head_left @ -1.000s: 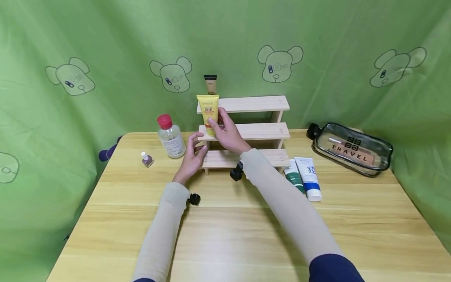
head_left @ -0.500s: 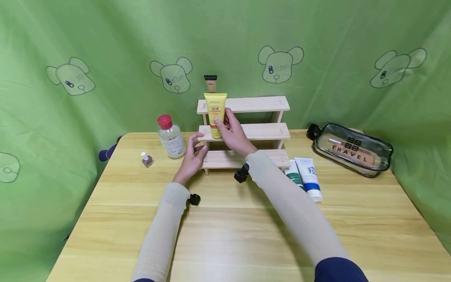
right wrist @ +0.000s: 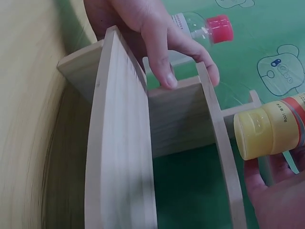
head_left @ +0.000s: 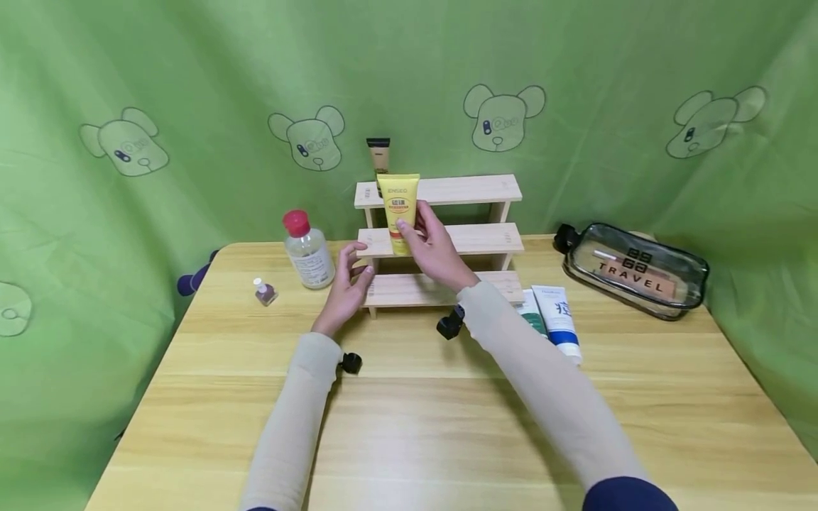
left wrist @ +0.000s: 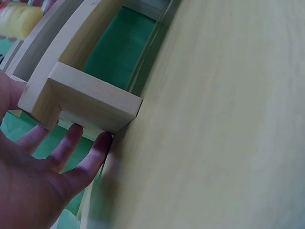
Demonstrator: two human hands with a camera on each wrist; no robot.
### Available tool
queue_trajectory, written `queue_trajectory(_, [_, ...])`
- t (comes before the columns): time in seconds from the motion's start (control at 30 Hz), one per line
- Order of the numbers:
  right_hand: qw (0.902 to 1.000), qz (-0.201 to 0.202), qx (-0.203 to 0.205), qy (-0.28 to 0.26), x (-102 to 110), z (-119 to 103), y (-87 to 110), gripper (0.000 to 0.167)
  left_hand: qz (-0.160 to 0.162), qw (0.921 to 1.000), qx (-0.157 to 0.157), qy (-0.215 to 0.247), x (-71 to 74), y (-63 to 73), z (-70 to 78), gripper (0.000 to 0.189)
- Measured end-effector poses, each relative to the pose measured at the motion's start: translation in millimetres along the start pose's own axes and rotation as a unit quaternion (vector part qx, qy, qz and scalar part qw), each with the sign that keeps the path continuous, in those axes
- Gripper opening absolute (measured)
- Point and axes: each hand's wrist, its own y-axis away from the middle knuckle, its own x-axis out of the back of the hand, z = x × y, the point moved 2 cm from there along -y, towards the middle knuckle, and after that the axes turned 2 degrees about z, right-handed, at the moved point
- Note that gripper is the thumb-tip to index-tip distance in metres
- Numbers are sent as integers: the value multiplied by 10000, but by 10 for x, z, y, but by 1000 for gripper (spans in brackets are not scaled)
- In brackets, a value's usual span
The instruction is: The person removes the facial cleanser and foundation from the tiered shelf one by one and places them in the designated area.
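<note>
Keeping the yellow tube [head_left: 399, 202] upright, cap down, looks like the key to steady placing; it stands at the front of the middle shelf [head_left: 482, 239], cap contact hard to tell. The right hand [head_left: 436, 245] grips its lower body, and a light pinch should do. The left hand [head_left: 345, 292] has fingers and thumb bent about the end of the wooden stand [head_left: 399, 289], a useful brace. Compared with a second ago, the tube sits farther right, uncovering more of the tan tube [head_left: 380, 156] behind; the left hand is unmoved.
</note>
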Motion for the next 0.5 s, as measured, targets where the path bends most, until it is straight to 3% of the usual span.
queue_trajectory(0.5, [9992, 133, 316, 195, 308, -7, 227, 44, -25, 10000, -36, -62, -9, 24, 37, 49])
